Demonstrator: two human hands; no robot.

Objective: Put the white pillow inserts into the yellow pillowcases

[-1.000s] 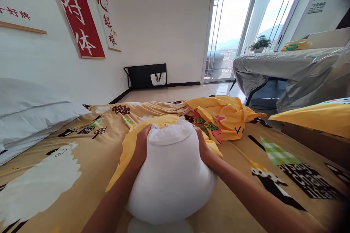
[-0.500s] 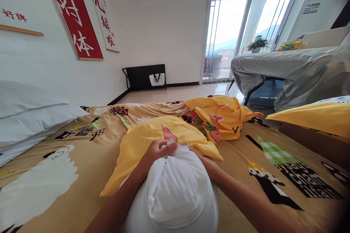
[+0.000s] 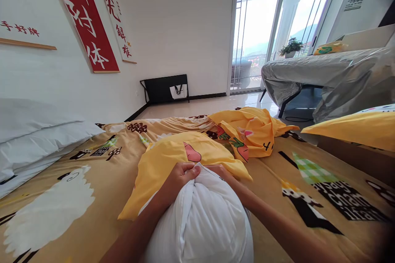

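A plump white pillow (image 3: 217, 222) stands close in front of me, bunched up, with a seam running down from its gathered top. My left hand (image 3: 184, 174) is closed on that top edge, thumb and fingers pinching the fabric. On the far right side of the top, my right hand (image 3: 220, 171) curls against the same pillow, its fingers partly hidden behind the cloth. Just beyond both hands lies a yellow pillowcase (image 3: 166, 154) with a pink carrot-like print, spread on the patterned bedding (image 3: 105, 189).
Crumpled yellow fabric (image 3: 256, 131) with carrot prints lies farther back. White pillows (image 3: 40, 139) are stacked at left, and another yellow cushion (image 3: 354, 127) is at right. Beyond the bed stand a plastic-covered table (image 3: 327, 65) and a black folded frame (image 3: 165, 88) against the wall.
The pillow's top has changed from a flattened fold to a fuller, rounder shape with its seam showing. Both hands have stayed at its upper edge, slightly lower in view.
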